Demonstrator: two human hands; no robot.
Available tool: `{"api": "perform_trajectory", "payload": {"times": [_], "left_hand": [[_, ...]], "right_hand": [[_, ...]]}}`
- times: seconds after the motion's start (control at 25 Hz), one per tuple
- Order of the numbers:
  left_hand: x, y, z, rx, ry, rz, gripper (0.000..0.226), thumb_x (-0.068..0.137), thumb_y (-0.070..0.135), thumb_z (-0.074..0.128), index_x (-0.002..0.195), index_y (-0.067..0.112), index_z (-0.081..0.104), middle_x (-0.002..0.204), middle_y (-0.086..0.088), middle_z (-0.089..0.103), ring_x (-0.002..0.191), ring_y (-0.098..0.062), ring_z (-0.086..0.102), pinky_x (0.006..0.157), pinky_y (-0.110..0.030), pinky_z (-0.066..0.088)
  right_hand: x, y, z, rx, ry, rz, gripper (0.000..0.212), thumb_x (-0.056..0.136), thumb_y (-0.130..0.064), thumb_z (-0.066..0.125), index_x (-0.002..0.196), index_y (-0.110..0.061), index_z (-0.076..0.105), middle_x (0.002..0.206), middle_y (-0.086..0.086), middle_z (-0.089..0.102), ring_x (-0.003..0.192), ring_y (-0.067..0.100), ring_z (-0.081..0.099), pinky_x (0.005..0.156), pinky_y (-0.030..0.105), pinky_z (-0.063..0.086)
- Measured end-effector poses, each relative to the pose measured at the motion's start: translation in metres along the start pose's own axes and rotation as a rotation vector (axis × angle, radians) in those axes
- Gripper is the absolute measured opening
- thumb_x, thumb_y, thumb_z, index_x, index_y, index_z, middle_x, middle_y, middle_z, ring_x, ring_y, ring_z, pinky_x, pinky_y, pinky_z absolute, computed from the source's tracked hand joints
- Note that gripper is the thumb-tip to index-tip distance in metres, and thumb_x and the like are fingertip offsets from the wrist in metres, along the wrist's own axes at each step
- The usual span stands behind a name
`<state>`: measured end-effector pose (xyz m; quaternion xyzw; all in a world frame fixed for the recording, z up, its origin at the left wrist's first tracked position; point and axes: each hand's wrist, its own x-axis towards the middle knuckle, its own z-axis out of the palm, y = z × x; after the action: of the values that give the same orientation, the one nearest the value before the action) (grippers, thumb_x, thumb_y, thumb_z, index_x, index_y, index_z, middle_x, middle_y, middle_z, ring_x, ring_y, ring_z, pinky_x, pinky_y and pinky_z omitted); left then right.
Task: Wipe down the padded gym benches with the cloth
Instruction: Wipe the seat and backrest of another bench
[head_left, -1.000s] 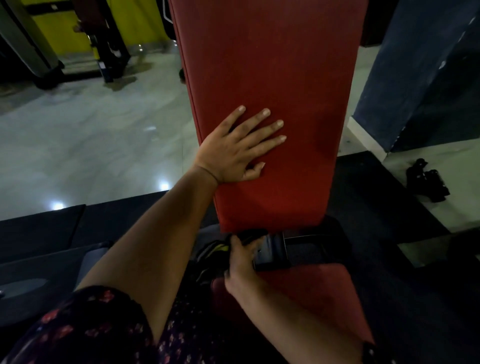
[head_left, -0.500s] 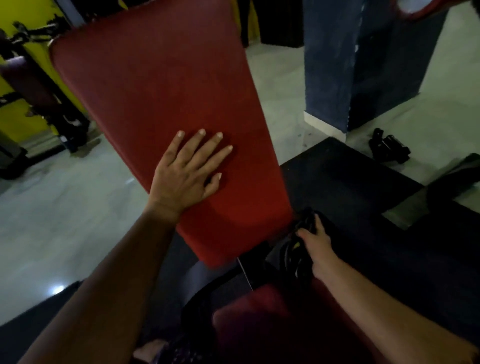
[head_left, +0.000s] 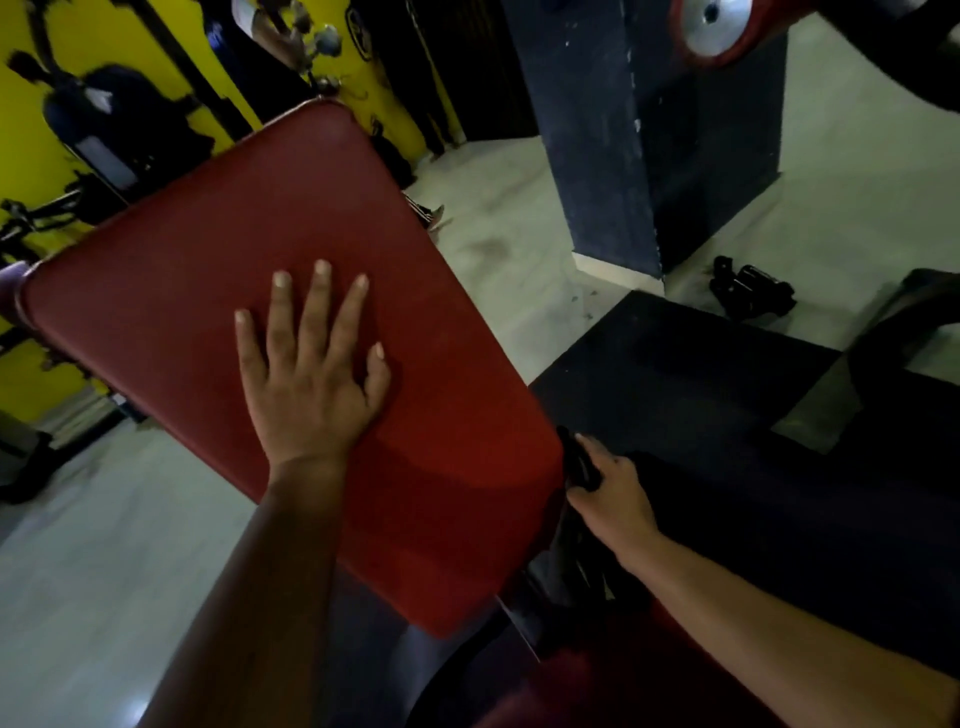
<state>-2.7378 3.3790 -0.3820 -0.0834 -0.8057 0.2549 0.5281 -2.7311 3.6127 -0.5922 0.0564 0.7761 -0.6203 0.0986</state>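
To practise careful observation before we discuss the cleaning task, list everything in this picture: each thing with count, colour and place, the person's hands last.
backrest pad: one, red, centre-left, tilted
seat pad: one, dark red, bottom edge, in shadow
cloth: one, dark, at the backrest pad's lower right edge; detail too dim
floor mat: one, black, right of the bench
pillar: one, dark blue, top centre-right
disc with silver hub: one, red, top right
small object: one clump, black, on the floor by the pillar; kind unclear
gym machines: several, black, top left
wall: yellow, behind the machines
floor: pale, glossy
left hand: flat on the backrest pad
right hand: grips the cloth
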Motion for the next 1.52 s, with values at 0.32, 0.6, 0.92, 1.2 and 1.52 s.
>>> {"api": "perform_trajectory", "payload": {"times": [0.32,0.6,0.92,1.2,1.52], "left_hand": [[0.000,0.002,-0.002,-0.026,0.009,-0.014,0.055,0.098,0.043,0.044,0.151,0.027,0.038,0.156,-0.003,0.038,0.146,-0.029,0.027,0.120,-0.050,0.010],[0.001,0.004,-0.004,-0.016,-0.030,-0.014,0.055,0.098,0.044,0.040,0.151,0.027,0.037,0.156,-0.004,0.037,0.146,-0.028,0.025,0.120,-0.050,0.011],[0.015,-0.021,-0.013,0.007,0.006,0.172,0.054,0.097,0.045,0.043,0.147,0.025,0.045,0.148,-0.004,0.050,0.130,-0.026,0.044,0.109,-0.047,0.030],[0.013,-0.053,-0.020,-0.017,-0.051,-0.101,0.059,0.099,0.048,0.032,0.154,0.028,0.028,0.161,-0.006,0.026,0.149,-0.029,0.018,0.120,-0.050,0.003],[0.010,-0.050,-0.021,-0.014,-0.085,-0.129,0.061,0.096,0.048,0.036,0.153,0.028,0.031,0.160,-0.006,0.028,0.149,-0.028,0.018,0.120,-0.051,0.007]], "right_hand": [[0.004,-0.108,-0.012,-0.028,0.094,-0.326,0.066,0.087,-0.022,0.062,0.143,-0.045,0.038,0.123,-0.004,0.041,0.101,0.012,0.053,0.082,0.027,0.048],[-0.006,-0.101,-0.012,-0.128,0.098,-0.153,0.061,0.088,-0.024,0.059,0.144,-0.039,0.039,0.117,0.003,0.041,0.096,0.025,0.055,0.072,0.033,0.050],[0.000,-0.134,-0.020,-0.188,0.072,-0.348,0.068,0.089,-0.024,0.057,0.148,-0.043,0.028,0.129,0.004,0.038,0.098,0.020,0.052,0.080,0.031,0.050],[0.015,-0.167,-0.013,-0.064,0.152,-0.357,0.056,0.086,-0.022,0.060,0.138,-0.037,0.048,0.116,0.005,0.044,0.099,0.026,0.058,0.083,0.032,0.051],[0.011,-0.177,-0.020,-0.145,0.153,-0.785,0.075,0.083,-0.018,0.062,0.147,-0.043,0.032,0.130,0.004,0.038,0.111,0.024,0.052,0.091,0.037,0.051]]}}
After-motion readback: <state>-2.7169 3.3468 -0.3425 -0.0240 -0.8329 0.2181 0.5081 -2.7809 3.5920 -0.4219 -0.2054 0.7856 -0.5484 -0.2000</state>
